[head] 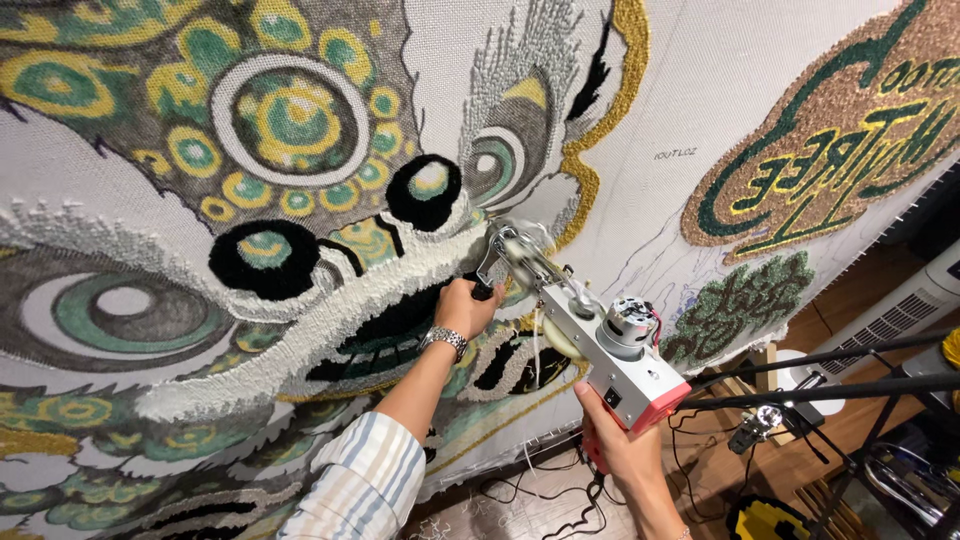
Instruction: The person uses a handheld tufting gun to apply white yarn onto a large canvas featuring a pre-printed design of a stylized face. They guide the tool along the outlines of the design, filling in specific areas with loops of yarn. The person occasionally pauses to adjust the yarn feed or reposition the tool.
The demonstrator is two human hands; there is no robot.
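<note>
A tufting gun [610, 345], white with a pink rear end and a silver motor on top, points its needle end at a stretched white cloth [700, 90]. My left hand [466, 305], a metal watch on its wrist, grips the gun's front handle close against the cloth. My right hand [622, 445] holds the pistol grip beneath the pink rear. The cloth carries a large tufted lion-dance face [290, 200] in green, yellow, black, grey and white yarn. The needle tip [500, 240] looks blurred near the white fuzzy band by the face's mouth.
A tufted green and gold lettered patch [840, 140] lies at the upper right of the cloth. Black tripod legs [830, 385] cross at the right. Black cables [560, 500] trail on the wooden floor, with a white appliance [900, 310] beyond.
</note>
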